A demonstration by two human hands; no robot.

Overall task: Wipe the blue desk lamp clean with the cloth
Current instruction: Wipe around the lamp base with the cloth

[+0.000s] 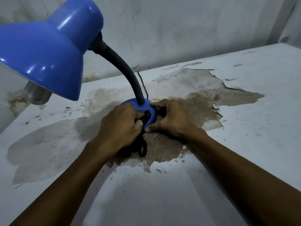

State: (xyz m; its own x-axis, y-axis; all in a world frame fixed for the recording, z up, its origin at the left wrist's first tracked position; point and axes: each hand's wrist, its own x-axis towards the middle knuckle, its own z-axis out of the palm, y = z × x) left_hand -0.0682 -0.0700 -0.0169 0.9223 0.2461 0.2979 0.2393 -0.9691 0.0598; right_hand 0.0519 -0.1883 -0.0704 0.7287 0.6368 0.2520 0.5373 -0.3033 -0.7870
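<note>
Here we count one blue desk lamp (48,51) on a worn white table (244,144), and we go through it from the left. Its glossy shade fills the upper left of the view, tilted, with one pale bulb (35,93) peeking out beneath the rim. One dark flexible neck (128,74) curves down from the shade to the one round blue base (150,110), which sits on the table's peeled brown patch; a thin dark cord (143,84) runs behind the neck.

Next comes our left hand (118,129), fingers curled together and clamped on the one dark cloth (144,119), pressing part of it against the near left side of the base while the rest of the cloth hangs down to the table below the wrist. Then our right hand (169,118), with thumb and forefinger spread apart, braces the right edge of the base; its other fingers lie low behind the base and we cannot tell what they touch.

So two hands, one cloth, one lamp. We judge the step in hand to be wiping the base, with the right hand steadying it. The next move, in our judgement, calls for working the cloth round the base's dome and rim, shifting the bracing fingers out of the way, then carrying the cloth up the neck toward the shade without tipping the lamp.
</note>
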